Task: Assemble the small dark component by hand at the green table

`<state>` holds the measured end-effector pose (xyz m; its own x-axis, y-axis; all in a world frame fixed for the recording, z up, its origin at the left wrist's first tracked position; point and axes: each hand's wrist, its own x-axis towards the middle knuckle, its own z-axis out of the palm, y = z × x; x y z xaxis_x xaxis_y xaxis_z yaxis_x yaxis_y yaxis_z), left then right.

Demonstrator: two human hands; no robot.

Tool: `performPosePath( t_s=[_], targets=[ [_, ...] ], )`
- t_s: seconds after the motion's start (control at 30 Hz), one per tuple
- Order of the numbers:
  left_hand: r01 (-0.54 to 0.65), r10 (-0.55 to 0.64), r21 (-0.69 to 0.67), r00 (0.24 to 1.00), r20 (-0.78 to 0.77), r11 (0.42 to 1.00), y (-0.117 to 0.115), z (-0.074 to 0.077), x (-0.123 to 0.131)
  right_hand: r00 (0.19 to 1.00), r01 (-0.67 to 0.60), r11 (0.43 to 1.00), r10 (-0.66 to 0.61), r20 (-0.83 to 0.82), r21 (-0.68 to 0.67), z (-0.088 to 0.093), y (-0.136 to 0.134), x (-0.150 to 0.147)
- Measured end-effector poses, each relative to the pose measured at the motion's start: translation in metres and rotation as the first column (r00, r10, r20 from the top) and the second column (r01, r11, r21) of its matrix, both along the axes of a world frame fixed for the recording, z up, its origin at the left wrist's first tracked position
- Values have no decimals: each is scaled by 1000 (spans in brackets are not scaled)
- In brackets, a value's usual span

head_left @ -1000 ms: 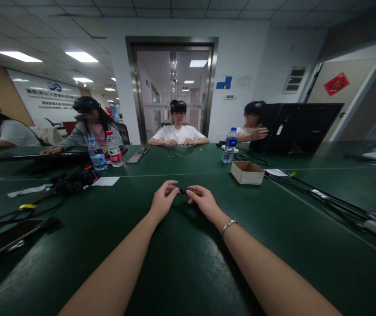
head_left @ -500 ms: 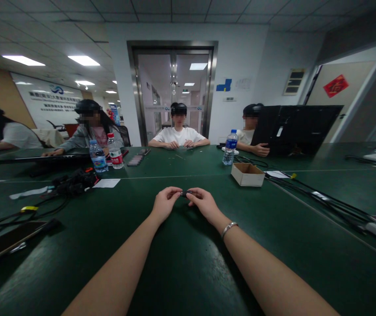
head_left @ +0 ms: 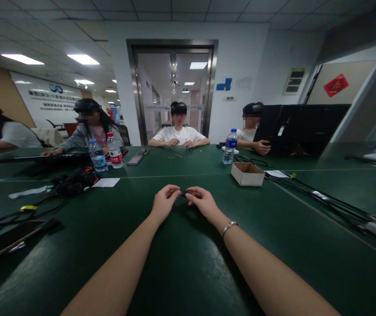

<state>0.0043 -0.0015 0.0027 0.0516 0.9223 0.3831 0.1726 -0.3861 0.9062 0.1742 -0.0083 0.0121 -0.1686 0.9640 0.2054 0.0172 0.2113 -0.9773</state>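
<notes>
Has a phone (head_left: 12, 239) lying on the green worktop (head_left: 188, 254) at the lower left of the frame, and a tangled black bundle (head_left: 74, 182) higher and further right. Left of centre, shows a blue-capped bottle (head_left: 98, 159) and a red-capped bottle (head_left: 115, 153) side by side. At centre, pinches the left end of a small black object (head_left: 184, 193) with the fingers of the left hand (head_left: 164, 202), and the right end with the fingers of the right hand (head_left: 205, 201). Right of centre, has a third bottle (head_left: 230, 148) upright near an open box (head_left: 247, 179).
</notes>
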Motion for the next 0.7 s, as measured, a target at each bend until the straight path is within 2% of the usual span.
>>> performPosePath(
  t_s=[0.5, 0.7],
  targets=[
    [-37, 38, 27, 999, -38, 999, -6, 10, -2, 1000, -10, 1000, 10, 29, 3, 1, 0, 1],
    [-93, 91, -34, 994, -60, 995, -5, 8, -2, 1000, -21, 1000, 21, -2, 13, -3, 2, 0]
  ],
)
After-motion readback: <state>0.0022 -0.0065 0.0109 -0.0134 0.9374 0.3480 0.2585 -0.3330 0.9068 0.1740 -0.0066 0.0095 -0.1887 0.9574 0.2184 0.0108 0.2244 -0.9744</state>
